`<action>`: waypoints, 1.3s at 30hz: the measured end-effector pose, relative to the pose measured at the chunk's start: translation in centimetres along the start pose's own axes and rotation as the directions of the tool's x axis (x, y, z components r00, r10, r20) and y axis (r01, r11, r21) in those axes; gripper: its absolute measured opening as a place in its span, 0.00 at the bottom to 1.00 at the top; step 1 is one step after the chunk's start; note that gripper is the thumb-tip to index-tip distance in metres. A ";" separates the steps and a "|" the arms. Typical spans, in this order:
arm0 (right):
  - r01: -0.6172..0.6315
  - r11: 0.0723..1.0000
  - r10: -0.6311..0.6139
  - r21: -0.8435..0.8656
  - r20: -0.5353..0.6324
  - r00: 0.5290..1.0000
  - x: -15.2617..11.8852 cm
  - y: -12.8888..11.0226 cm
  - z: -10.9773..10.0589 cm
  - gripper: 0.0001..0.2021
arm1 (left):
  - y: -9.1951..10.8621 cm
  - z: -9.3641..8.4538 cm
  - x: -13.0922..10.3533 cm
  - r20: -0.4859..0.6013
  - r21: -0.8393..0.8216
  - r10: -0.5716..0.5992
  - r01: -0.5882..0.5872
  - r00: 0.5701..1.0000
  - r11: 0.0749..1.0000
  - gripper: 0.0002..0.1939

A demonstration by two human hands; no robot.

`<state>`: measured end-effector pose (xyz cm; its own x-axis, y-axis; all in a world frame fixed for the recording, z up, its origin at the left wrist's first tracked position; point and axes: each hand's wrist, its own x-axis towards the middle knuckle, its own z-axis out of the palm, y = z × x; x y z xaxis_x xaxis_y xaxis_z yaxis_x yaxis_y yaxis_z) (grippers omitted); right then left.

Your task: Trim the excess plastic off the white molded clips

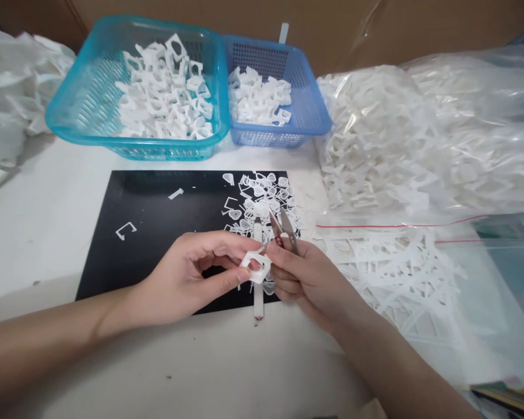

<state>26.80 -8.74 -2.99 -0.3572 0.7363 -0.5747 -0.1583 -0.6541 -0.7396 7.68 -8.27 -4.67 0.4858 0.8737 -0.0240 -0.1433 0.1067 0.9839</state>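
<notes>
My left hand (201,270) pinches a small white plastic part (262,271) with a large hole through it, between thumb and fingers. Close beside it, my right hand (299,267) is closed around a pair of thread snips (289,224), whose pointed blades stand apart and face away from me. The right thumb and fingertip are at the part's right edge; whether they touch it I cannot tell. Beneath the hands a white pen-like tool (258,302) lies across the edge of a black mat (148,233). White offcuts (262,195) are heaped on the mat's right side.
A teal basket (82,139) and a blue basket (305,125), both holding white parts, stand behind the mat. Clear bags of white parts (375,139) fill the right side, with white sprue frames (402,279) nearer. Another bag (17,93) sits at far left.
</notes>
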 end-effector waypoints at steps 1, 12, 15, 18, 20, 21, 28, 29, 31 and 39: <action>0.082 0.993 -0.086 -0.083 -0.047 0.995 -0.2 0.1 -0.1 0.16 | 0.0 0.0 0.0 -0.010 -0.003 0.003 -0.003 1.000 1.000 0.12; 0.471 -0.126 -0.802 -0.873 0.368 0.470 -1.8 -1.0 -1.2 0.07 | -0.1 -0.2 -0.3 -0.031 -0.002 0.069 -0.069 0.997 0.998 0.17; 0.410 -0.206 -0.811 -0.888 0.390 0.437 -2.0 -1.0 -1.0 0.06 | -0.2 -0.2 -0.2 -0.039 0.004 0.080 -0.080 0.996 0.997 0.18; 0.369 -0.218 -0.819 -0.904 0.375 0.435 -2.2 -0.9 -0.8 0.04 | -0.2 -0.2 -0.2 -0.029 0.020 0.092 -0.091 0.995 0.996 0.20; 0.349 -0.214 -0.821 -0.912 0.362 0.441 -2.3 -0.9 -0.8 0.04 | -0.3 -0.2 -0.2 -0.024 0.037 0.096 -0.095 0.995 0.995 0.21; 0.339 -0.213 -0.823 -0.916 0.356 0.444 -2.4 -0.9 -0.7 0.04 | -0.3 -0.3 -0.2 -0.025 0.045 0.095 -0.094 0.995 0.995 0.21; 0.294 -0.254 -0.830 -0.921 0.364 0.423 -2.3 -0.9 -0.4 0.05 | -0.4 -0.4 -0.3 -0.010 0.048 0.100 -0.099 0.995 0.994 0.23; 0.298 -0.247 -0.834 -0.922 0.359 0.419 -2.2 -0.9 -0.4 0.05 | -0.4 -0.4 -0.4 -0.011 0.049 0.099 -0.099 0.995 0.994 0.22; 0.319 -0.227 -0.838 -0.920 0.352 0.418 -2.2 -0.8 -0.4 0.05 | -0.4 -0.5 -0.4 -0.011 0.050 0.099 -0.099 0.995 0.994 0.22; 0.319 -0.210 -0.865 -0.924 0.328 0.379 -2.0 -0.2 -0.2 0.05 | -0.5 -0.5 -0.4 -0.018 0.029 0.063 -0.062 0.998 0.998 0.21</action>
<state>27.74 -10.01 -1.80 -0.3001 0.7885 0.5368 0.7698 0.5325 -0.3519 7.12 -8.41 -5.24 0.4603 0.8871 0.0347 -0.1482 0.0382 0.9882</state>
